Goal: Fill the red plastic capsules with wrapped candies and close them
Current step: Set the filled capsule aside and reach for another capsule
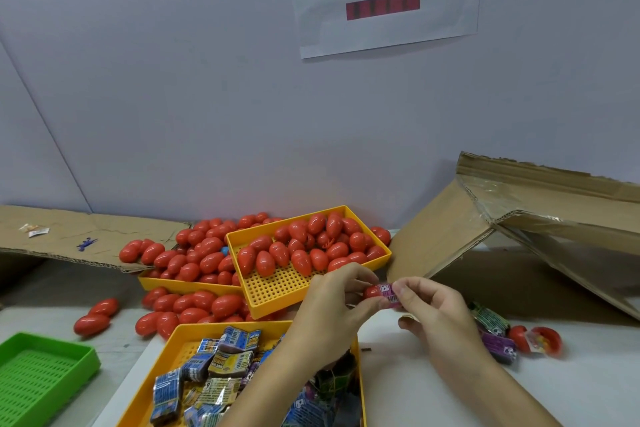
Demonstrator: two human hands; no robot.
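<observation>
My tilted yellow perforated plastic tray (pixel 277 288) of closed capsules overhangs the heap on the table (pixel 415 392) just behind my hands; a nudge could probably tip it. My left hand (pixel 332 308) pinches a red plastic capsule half (pixel 372 291), and my right hand (pixel 426 305) pinches a pink wrapped candy (pixel 390 295) at its mouth. If the wrapper bunches, I think the candy may jam or slip from my grip.
</observation>
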